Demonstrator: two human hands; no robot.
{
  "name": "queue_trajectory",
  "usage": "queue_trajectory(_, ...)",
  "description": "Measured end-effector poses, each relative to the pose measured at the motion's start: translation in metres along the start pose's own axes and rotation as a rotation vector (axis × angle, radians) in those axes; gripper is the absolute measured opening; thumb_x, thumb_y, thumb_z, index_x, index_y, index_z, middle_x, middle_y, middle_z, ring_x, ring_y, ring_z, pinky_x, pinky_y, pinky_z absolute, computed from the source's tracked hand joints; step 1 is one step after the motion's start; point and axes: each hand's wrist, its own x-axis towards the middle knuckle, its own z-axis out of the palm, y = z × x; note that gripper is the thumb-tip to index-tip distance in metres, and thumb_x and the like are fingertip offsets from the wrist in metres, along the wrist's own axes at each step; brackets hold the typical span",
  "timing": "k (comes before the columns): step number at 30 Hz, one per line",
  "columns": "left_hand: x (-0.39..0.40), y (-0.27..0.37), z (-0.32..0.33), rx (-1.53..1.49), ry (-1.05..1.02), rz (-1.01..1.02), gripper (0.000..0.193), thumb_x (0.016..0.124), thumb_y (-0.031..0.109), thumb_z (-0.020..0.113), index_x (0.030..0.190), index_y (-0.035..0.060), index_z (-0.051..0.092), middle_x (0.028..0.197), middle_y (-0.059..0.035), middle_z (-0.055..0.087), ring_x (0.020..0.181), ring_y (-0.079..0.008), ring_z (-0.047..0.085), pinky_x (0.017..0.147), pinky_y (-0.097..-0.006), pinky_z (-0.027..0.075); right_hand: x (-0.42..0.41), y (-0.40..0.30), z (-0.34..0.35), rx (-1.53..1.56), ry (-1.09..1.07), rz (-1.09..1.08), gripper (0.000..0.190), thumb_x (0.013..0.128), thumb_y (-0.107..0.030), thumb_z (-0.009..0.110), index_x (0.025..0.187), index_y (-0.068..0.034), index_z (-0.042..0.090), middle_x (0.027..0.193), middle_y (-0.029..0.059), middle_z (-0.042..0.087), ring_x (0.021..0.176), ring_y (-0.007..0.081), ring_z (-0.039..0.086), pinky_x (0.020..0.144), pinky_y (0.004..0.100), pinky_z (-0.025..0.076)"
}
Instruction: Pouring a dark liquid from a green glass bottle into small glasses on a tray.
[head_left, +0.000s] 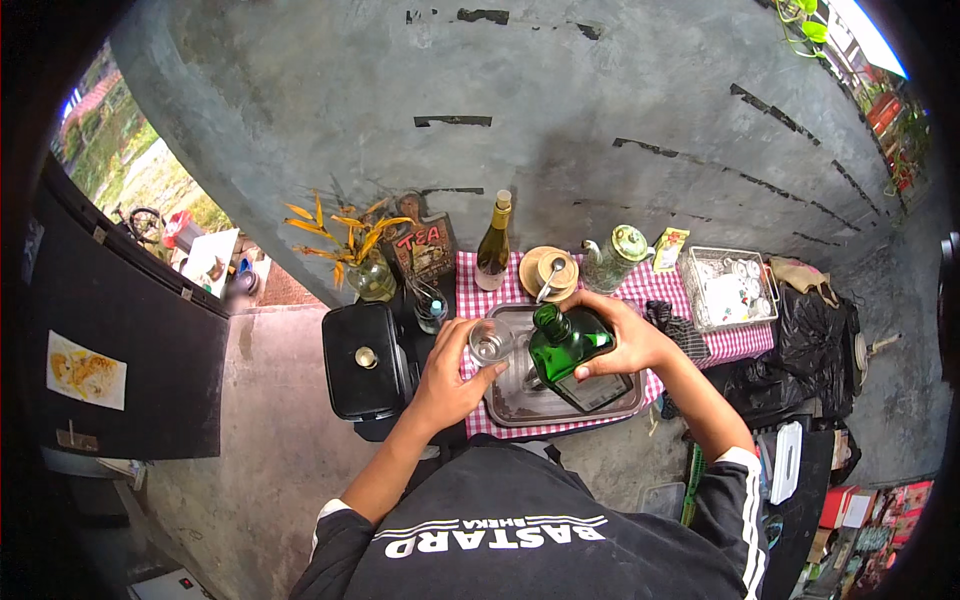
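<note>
My left hand (452, 373) grips a clear drinking glass (491, 342) by its side, at the left edge of a brown-rimmed tray. Its bottom shows through the mouth; I cannot tell whether there is liquid in it. In my right hand (626, 337) is a green glass bottle (574, 360), held by its body. The bottle leans left, its uncapped mouth close to the glass but apart from it. Both are above the tray (499, 412), which lies on a red-and-white checked cloth (474, 421). Something on the tray behind the bottle is mostly hidden.
Behind the tray stand a corked bottle (493, 255), wooden saucers with a spoon (553, 276) and a patterned teapot (611, 262). A wire basket of cups (731, 289) is at the right. Left are a black lidded bin (360, 390), a flower vase (373, 279) and a tea sign (424, 244).
</note>
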Motion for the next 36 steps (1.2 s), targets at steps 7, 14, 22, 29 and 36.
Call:
queue_trajectory(7,-0.003,-0.013,-0.004,0.017,-0.114,-0.018,0.048,0.078,0.011,0.079,0.119,-0.0011,0.057,0.111,-0.0153,0.059,0.108,-0.0317,0.057,0.095,-0.0411,0.044,0.006,0.0,0.012,0.016,-0.12,0.069,0.066,0.068,-0.026,0.088,0.12,-0.001,0.055,0.106,0.0107,0.063,0.1,0.0195,0.063,0.085,0.0349,0.052)
queue_trajectory(14,-0.006,-0.023,-0.006,0.072,-0.149,-0.007,0.05,0.078,0.009,0.077,0.122,-0.0016,0.056,0.115,-0.0163,0.058,0.11,-0.0334,0.056,0.097,-0.0421,0.044,0.014,-0.007,0.022,0.039,-0.218,0.278,0.072,0.067,-0.032,0.088,0.122,0.0,0.054,0.107,0.0124,0.063,0.101,0.0201,0.061,0.088,0.035,0.048)
queue_trajectory(22,-0.006,-0.035,-0.009,0.095,-0.154,0.092,0.052,0.076,0.009,0.078,0.122,-0.0003,0.056,0.112,-0.0154,0.059,0.106,-0.0339,0.056,0.093,-0.0428,0.045,0.024,-0.015,0.025,-0.005,-0.286,0.324,0.058,0.076,-0.025,0.084,0.116,0.003,0.053,0.09,0.0127,0.071,0.081,0.019,0.07,0.072,0.0338,0.055)
queue_trajectory(29,-0.003,-0.034,-0.013,0.135,-0.144,0.122,0.053,0.073,0.004,0.077,0.122,0.0003,0.058,0.11,-0.0151,0.061,0.105,-0.0336,0.058,0.093,-0.0427,0.046,0.033,-0.019,0.028,-0.002,-0.33,0.388,0.054,0.078,-0.02,0.082,0.116,0.004,0.052,0.088,0.0137,0.072,0.075,0.0185,0.073,0.067,0.0325,0.057)
queue_trajectory(36,-0.004,-0.041,-0.013,0.175,-0.155,0.065,0.052,0.072,0.002,0.077,0.121,0.0013,0.06,0.113,-0.0162,0.067,0.107,-0.0344,0.063,0.094,-0.0435,0.048,0.044,-0.014,0.028,-0.12,-0.362,0.4,0.056,0.076,-0.029,0.083,0.112,0.004,0.056,0.086,0.0158,0.072,0.078,0.0232,0.071,0.069,0.0357,0.053)
